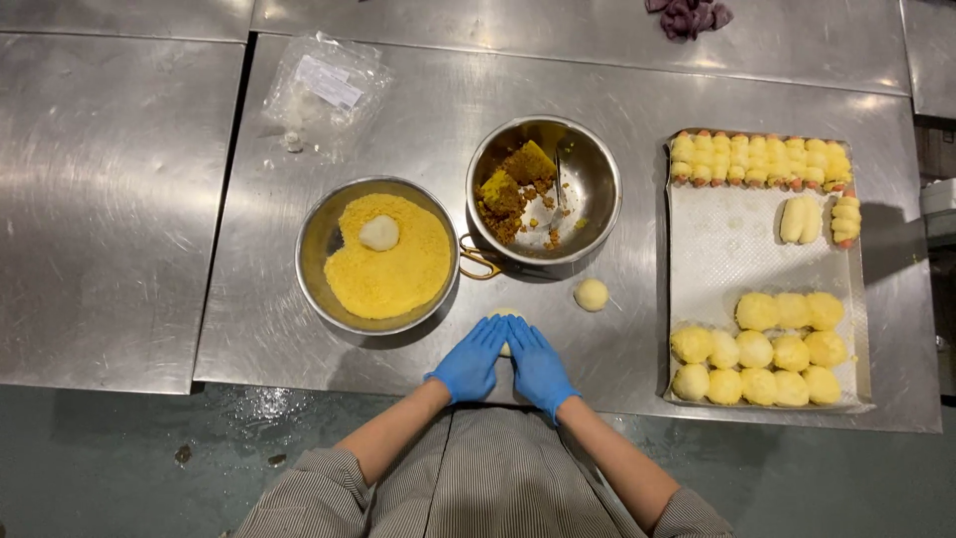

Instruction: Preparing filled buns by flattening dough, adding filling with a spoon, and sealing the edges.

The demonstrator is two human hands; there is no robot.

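The dough ball (pixel 506 330) was pressed flat on the steel desk (pixel 418 120), just in front of the person, and only its pale yellow top edge showed between the fingertips. It was cupped from both sides by the left hand (pixel 470 361) and the right hand (pixel 539 367), both in blue gloves; each grip was closed loosely around the dough rather than clenched. A judgement from this: if too much pressure were applied, the soft dough could be squashed out of shape or stuck to the smooth metal, and whatever it holds could be forced out. Beside the hands, a second small dough ball (pixel 591 294) lay alone on the desk, round and matte. A steel bowl (pixel 317 244) held fine yellow crumbs with one pale ball (pixel 378 232) resting in them. Another steel bowl (pixel 590 179) held crumbly brown and orange lumps. On the paper-lined tray (pixel 727 249) smooth yellow buns (pixel 759 349) were packed touching one another, and a row of small rolls (pixel 759 159) lined the far edge.
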